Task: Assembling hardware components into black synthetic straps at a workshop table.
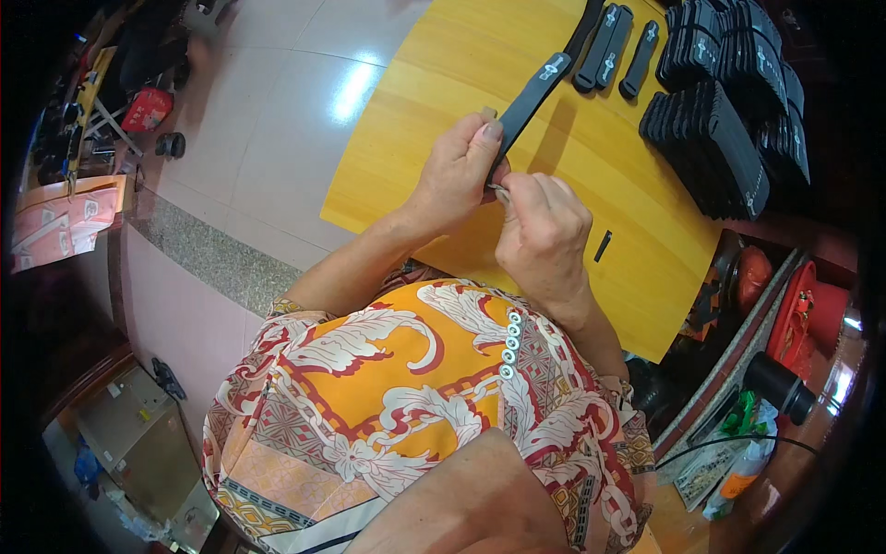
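Note:
A long black strap with a small white print [535,92] runs up and away from my left hand [459,166], which is closed around its near end with the thumb on top. My right hand [544,226] is closed in a pinch at that same near end, just right of and below the left. Something small and pale shows between the right fingertips, too hidden to name. The strap's far part reaches past the top of the view, above the yellow table [415,111].
Several loose black straps [609,51] lie at the table's far side. Bundled black straps [706,152] are stacked at the far right. A small black piece [603,246] lies right of my right hand. Beyond the table's right edge are a red basin [801,319] and a black cylinder [778,386].

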A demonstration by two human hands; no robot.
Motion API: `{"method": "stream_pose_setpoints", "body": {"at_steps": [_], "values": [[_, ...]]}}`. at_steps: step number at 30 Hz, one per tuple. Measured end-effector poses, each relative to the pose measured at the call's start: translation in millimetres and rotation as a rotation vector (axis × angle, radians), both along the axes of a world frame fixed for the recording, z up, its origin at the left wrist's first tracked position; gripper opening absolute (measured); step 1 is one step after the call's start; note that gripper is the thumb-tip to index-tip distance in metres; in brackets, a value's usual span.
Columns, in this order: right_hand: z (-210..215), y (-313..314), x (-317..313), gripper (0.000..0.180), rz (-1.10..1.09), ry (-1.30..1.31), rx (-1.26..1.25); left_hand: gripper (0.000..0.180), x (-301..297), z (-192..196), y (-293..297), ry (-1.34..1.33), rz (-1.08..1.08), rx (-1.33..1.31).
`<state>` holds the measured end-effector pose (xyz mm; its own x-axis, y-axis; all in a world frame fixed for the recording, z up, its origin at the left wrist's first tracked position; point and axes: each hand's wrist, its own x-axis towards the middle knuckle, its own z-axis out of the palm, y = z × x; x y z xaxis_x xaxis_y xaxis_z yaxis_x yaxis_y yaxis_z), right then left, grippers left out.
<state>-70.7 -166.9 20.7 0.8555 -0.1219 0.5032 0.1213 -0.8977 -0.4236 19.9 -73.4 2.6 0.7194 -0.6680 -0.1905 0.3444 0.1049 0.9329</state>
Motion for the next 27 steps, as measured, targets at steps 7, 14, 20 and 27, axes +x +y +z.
{"method": "stream_pose_setpoints", "body": {"at_steps": [7, 14, 20, 27], "values": [[-1, 5, 4, 0.012, -0.012, 0.005, 0.137, 0.028, -9, -7, -7, -0.214, 0.182, 0.007], [8, -19, 6, 0.01, 0.233, 0.048, 0.139, 0.03, 13, -6, 5, 0.281, -0.148, -0.259], [0, -21, 8, 0.01, 0.242, 0.059, 0.193, 0.037, 15, -6, 1, 0.416, -0.25, -0.255], [-4, -3, 5, 0.009, -0.01, 0.123, 0.171, 0.038, 2, -10, -10, 0.44, 0.027, -0.276]]}}
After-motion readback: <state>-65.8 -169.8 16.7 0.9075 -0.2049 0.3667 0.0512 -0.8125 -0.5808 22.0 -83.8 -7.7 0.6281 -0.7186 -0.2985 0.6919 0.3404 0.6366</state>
